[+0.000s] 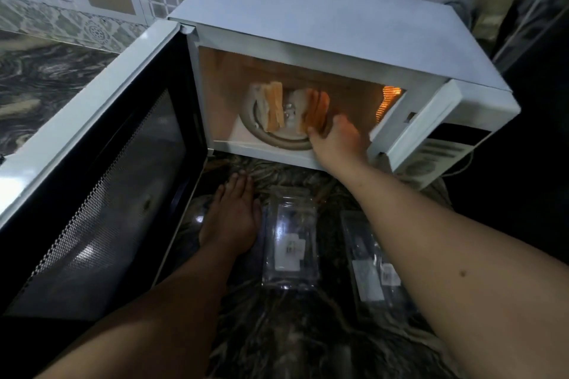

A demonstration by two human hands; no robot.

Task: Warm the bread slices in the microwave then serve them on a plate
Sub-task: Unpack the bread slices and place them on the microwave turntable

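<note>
I am finding no text I can read anywhere here. The clear container [291, 238] lying on the counter in front of me is showing a small white label [292, 251] with dark marks, and the second clear container [377, 264] beside it is showing a white label [388, 276] too, but the print on both is staying too small and blurred to make out.
</note>
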